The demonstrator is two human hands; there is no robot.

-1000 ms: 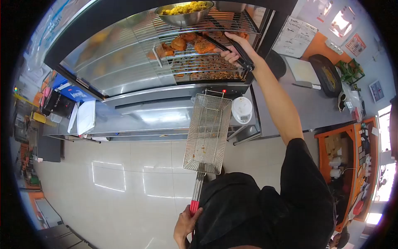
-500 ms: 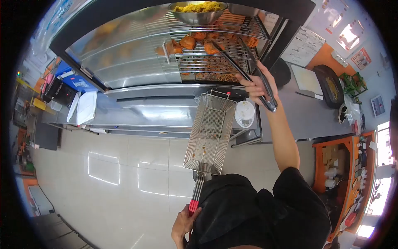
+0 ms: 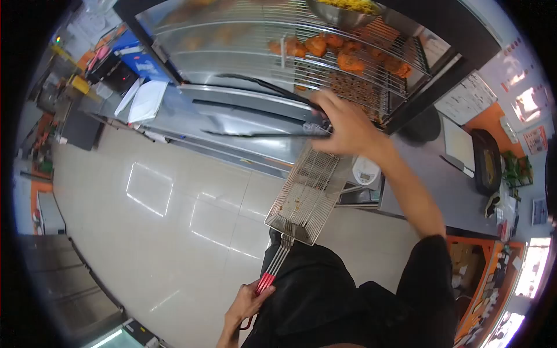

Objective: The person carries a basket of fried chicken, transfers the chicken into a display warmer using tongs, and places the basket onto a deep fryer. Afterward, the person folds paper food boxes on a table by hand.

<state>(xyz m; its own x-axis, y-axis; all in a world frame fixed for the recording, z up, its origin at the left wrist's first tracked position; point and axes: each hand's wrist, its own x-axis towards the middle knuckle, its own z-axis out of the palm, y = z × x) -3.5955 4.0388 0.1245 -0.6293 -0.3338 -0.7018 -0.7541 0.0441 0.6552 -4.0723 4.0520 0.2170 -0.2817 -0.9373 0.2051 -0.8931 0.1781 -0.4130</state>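
Observation:
My left hand [image 3: 248,303] is closed round the red grip of a wire fryer basket [image 3: 304,194], held out in front of my body. Only a few crumbs lie on its mesh. In my right hand [image 3: 351,127] is a pair of black tongs [image 3: 281,91], arms spread and tips pointing left, with nothing between them. The right hand hovers over the basket's far end, in front of a display cabinet. Inside that cabinet, several pieces of fried chicken [image 3: 350,62] lie on a wire rack, apart from the tongs.
A metal bowl [image 3: 342,20] of yellow food stands on the cabinet's upper rack. A sliding glass door [image 3: 232,55] covers the cabinet's left part. Beside the basket sits a white kitchen scale [image 3: 365,170]. On the right counter are a cutting board [image 3: 458,145] and a dark tray [image 3: 486,162].
My right hand has drawn the tongs back out of the cabinet and swung their tips from the chicken to the left. The view has turned; the basket stays in my left hand.

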